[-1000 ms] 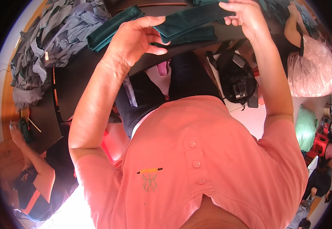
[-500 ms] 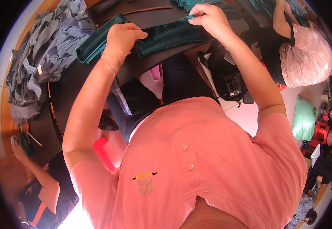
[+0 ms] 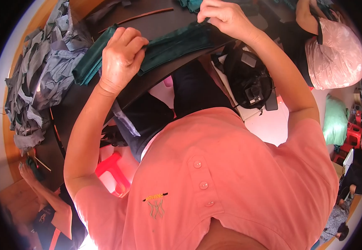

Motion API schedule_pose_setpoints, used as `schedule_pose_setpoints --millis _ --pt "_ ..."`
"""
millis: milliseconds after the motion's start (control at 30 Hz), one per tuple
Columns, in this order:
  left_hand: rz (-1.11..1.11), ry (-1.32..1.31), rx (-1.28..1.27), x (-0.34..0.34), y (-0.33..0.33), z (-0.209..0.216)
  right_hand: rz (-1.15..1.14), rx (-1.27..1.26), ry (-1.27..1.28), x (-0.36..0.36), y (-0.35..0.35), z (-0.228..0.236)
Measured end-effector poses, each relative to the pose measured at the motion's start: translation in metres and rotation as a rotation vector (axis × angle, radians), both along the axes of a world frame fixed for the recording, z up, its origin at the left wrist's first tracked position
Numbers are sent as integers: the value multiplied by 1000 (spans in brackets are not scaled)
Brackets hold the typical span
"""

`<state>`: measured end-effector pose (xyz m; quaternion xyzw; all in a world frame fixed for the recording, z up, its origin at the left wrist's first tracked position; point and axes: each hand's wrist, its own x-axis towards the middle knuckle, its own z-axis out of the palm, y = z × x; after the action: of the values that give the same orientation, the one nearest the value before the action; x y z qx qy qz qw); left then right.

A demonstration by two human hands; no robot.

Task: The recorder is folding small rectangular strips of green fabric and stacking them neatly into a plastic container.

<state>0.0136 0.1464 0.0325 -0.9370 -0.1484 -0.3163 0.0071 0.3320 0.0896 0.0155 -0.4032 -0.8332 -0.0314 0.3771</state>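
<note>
at far left, a heap of grey cloth point(image 3: 43, 75) is spilling over the dark table point(image 3: 160, 23), and beside it folded green cloth point(image 3: 91, 58) is lying aslant. the person's left hand point(image 3: 122, 58) is curling in, its thumb and fingers seemingly pinching the left end of a green strip point(image 3: 174, 46); a second ago those fingers were standing spread. the strip is now sitting lower, near the table's front edge, so both ends seem to be under control and the length is being kept fairly straight. its long axis is running between the hands, slanting from lower left to upper right, the right end pointing away from the body. what it is resting on cannot be told. the person's right hand point(image 3: 227, 18) is pinching that far end, fingertips together.
</note>
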Motion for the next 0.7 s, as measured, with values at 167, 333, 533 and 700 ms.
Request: schedule_pose_setpoints --millis 167,333,533,700 --pt "-63 66 -40 -3 4 -2 39 -80 -45 10 -11 11" --pt "-81 100 -185 -8 0 -4 38 -43 -102 7 -16 10" --pt "-61 104 -285 -10 2 -10 -48 6 -91 6 -10 -3" --pt "-45 54 -268 -5 1 -15 55 164 -3 12 5 -14"
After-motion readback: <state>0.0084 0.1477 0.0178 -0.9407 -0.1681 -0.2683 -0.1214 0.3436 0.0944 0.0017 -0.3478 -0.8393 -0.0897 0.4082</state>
